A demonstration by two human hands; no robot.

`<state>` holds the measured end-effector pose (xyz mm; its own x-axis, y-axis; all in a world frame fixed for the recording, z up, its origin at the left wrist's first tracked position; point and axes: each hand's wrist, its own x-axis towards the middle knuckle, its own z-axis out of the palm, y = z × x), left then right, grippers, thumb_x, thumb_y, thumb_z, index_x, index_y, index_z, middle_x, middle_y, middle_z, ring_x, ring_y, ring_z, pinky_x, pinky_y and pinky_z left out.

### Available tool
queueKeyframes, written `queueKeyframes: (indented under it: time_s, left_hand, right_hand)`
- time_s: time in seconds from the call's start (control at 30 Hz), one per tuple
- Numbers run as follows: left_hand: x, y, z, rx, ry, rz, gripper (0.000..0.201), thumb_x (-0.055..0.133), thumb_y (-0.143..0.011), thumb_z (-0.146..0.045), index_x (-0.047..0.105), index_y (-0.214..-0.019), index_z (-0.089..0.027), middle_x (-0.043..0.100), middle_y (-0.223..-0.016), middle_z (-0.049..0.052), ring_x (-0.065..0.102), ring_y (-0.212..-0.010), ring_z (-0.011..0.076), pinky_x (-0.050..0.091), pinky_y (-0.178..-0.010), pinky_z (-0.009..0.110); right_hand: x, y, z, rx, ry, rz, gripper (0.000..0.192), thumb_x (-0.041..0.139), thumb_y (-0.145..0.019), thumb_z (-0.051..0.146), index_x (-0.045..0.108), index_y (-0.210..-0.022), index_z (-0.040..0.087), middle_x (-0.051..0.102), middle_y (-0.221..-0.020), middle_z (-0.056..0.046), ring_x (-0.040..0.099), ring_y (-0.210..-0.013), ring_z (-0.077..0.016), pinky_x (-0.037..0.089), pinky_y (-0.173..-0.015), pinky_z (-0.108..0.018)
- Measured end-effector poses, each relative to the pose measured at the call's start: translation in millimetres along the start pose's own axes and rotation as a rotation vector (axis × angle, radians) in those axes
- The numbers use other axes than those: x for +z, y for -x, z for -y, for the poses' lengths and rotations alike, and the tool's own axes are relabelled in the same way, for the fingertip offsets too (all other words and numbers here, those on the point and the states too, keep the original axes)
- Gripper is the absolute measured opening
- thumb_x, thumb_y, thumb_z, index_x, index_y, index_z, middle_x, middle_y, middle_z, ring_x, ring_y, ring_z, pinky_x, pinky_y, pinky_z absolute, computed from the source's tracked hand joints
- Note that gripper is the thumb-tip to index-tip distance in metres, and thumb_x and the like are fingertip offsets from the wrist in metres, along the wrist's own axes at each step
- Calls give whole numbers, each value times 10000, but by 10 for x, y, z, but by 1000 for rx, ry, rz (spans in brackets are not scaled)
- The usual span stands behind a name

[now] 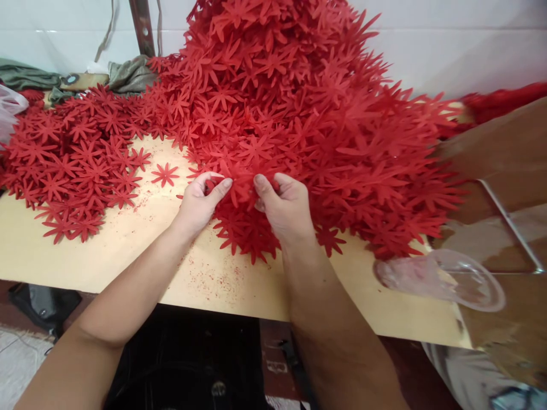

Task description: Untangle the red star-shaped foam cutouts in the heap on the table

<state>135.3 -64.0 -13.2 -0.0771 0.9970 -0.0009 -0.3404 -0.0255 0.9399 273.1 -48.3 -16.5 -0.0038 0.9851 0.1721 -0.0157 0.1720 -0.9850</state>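
Between my two hands is a red flower-shaped cutout [240, 188] with long narrow petals. My left hand [204, 196] pinches its left side between thumb and fingers. On the opposite side my right hand [282, 199] pinches it the same way. Right behind and below them rises a tall heap of similar red cutouts [265, 97]. A lower pile of red cutouts [72, 154] lies to the left, and one single cutout [164, 175] rests flat on the board between the piles. My fingertips partly hide the held piece.
The pale wooden board [106, 262] carries red crumbs near its front. A clear plastic cup [461, 279] lies on its side at the right edge, beside cardboard [504, 148]. Green-grey cloth [132, 75] lies at the back left, before a white tiled wall [461, 51].
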Motion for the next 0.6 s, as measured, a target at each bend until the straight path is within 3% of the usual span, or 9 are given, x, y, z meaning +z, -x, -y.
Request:
queueKeyframes:
  time_s: [0.13,0.3,0.43,0.53,0.6]
  left_hand:
    - [11,33,-39,5,-22,73,270,793,-642,-315,579,-721,-171,603,-663,-51,531,-590,57,438,-612,211]
    - [15,12,-15,53,-119,2,261,804,-611,-246,560,-651,-160,546,-607,-64,496,-574,45,428,-613,201]
    - [-55,-70,7,56,-125,-142,279,795,-625,-303,552,-650,-167,540,-595,-59,482,-559,52,423,-594,208]
    - [-75,-84,-3,49,-143,-131,263,783,-635,-301,558,-637,-165,548,-591,-53,467,-551,53,416,-583,210]
    - [-52,-60,-5,43,-177,-70,210,748,-677,-281,577,-643,-162,549,-591,-49,460,-553,56,407,-580,214]
  right_hand:
    - [82,40,39,-2,-39,88,485,722,-611,626,496,-601,196,391,-529,62,376,-503,-59,320,-460,-218]
    - [79,47,92,-25,19,96,620,663,-629,688,319,-489,190,253,-484,73,226,-455,-30,203,-407,-209]
    - [-82,-32,18,-90,41,-100,505,613,-724,647,423,-574,203,354,-535,58,333,-467,-54,322,-440,-218]
    - [-183,-81,-20,-239,142,-266,360,656,-737,565,583,-794,217,562,-759,2,536,-659,-111,500,-654,-306]
    - [-183,-71,-4,-362,301,-269,372,680,-734,524,630,-950,225,616,-992,-57,594,-914,-176,505,-851,-395]
